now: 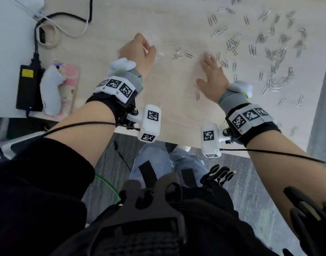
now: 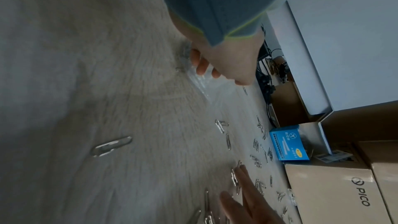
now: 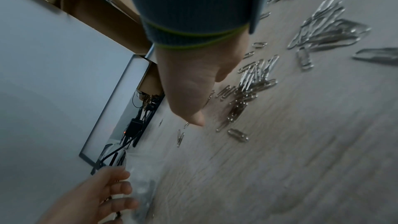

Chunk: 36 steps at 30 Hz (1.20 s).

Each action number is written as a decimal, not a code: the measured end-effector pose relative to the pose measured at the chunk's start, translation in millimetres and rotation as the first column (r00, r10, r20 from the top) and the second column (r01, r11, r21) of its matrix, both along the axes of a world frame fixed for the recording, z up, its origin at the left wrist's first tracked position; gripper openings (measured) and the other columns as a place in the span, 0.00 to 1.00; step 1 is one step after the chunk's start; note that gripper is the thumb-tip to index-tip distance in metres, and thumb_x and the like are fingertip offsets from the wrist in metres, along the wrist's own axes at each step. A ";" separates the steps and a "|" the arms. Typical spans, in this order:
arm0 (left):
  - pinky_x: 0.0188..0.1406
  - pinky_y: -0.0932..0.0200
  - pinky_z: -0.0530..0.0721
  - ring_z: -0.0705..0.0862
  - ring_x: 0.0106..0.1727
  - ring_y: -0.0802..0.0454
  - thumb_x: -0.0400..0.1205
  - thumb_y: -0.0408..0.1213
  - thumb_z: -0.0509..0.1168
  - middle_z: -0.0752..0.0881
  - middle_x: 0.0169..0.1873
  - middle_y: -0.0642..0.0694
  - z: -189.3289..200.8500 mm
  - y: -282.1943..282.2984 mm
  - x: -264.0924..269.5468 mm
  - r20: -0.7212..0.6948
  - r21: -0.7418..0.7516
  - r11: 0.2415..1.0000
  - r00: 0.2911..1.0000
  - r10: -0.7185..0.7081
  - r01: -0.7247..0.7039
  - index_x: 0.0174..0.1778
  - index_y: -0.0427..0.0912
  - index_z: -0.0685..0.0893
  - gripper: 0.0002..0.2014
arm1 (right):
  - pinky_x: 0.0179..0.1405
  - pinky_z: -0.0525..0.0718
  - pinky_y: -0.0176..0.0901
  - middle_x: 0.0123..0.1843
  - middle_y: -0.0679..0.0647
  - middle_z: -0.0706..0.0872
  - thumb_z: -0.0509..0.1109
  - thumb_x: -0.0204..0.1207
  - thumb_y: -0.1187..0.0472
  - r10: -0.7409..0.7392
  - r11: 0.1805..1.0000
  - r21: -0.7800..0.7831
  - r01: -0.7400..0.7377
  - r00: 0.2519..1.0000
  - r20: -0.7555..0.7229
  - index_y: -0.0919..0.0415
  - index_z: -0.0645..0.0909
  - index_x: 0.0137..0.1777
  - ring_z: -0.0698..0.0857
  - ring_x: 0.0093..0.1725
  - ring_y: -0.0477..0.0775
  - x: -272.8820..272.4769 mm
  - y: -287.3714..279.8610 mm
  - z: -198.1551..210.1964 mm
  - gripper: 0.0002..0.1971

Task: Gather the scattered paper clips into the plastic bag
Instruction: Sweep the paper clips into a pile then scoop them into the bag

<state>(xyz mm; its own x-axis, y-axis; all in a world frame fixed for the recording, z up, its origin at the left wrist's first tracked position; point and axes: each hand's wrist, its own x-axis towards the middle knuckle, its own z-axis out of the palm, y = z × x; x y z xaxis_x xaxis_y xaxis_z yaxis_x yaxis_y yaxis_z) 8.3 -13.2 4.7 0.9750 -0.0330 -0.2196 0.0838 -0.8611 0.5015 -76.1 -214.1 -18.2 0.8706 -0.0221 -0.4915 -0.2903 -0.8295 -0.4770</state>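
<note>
Left hand [image 1: 140, 50] fingers pinched the clear crinkled plastic bag [image 2: 206, 88]; right hand [image 1: 212, 74] fingers lay flat, pressed together, touching silvery wire paper clips [image 1: 275, 58] on the woodgrain table [image 1: 177, 21].

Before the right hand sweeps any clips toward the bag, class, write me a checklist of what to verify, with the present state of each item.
1. Left hand has hold of the plastic bag: ok, its fingers curl onto the clear film.
2. Bag mouth open and facing the clips: cannot tell, the film is too transparent and blurred.
3. Right hand ready to sweep: ok, it lies flat on the table with straight fingers.
4. Paper clips within reach: ok, most lie scattered just to the hand's right.
5. Sweep path to the bag free of other things: ok, only a few loose clips lie between the hands.
</note>
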 end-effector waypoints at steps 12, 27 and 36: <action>0.54 0.53 0.76 0.78 0.60 0.39 0.75 0.34 0.64 0.78 0.62 0.41 -7.8 15.0 -65.5 -0.143 0.102 0.980 0.977 -0.156 0.171 0.50 0.40 0.82 0.09 | 0.81 0.44 0.59 0.85 0.56 0.40 0.64 0.78 0.57 -0.064 0.995 -0.071 0.066 0.997 0.033 0.63 0.45 0.83 0.41 0.84 0.58 -45.3 1.7 -3.7 0.39; 0.79 0.38 0.55 0.43 0.83 0.39 0.81 0.41 0.59 0.48 0.83 0.44 -34.1 33.2 -69.1 -0.260 0.292 0.902 0.934 -0.246 0.319 0.81 0.45 0.48 0.35 | 0.80 0.37 0.60 0.84 0.61 0.35 0.67 0.77 0.53 -0.325 0.937 -0.134 0.322 0.946 0.001 0.65 0.39 0.83 0.36 0.84 0.59 -80.6 8.7 -8.7 0.46; 0.79 0.35 0.39 0.38 0.83 0.42 0.70 0.69 0.61 0.41 0.82 0.37 -51.7 14.6 -78.1 -0.222 0.312 0.832 0.886 -0.406 0.459 0.80 0.34 0.39 0.57 | 0.79 0.36 0.63 0.84 0.62 0.36 0.64 0.77 0.46 -0.472 0.869 -0.163 0.467 0.882 0.012 0.67 0.38 0.82 0.35 0.83 0.60 -104.6 3.6 -15.5 0.47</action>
<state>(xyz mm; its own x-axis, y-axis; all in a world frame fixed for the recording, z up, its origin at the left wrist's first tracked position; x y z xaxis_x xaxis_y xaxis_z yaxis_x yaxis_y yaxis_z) -69.7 1.3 -47.0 0.8363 -0.3405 -0.4297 -0.2922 -0.9400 0.1763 -180.8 -210.5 -33.7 0.7244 -0.5034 -0.4709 -0.6754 -0.6551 -0.3386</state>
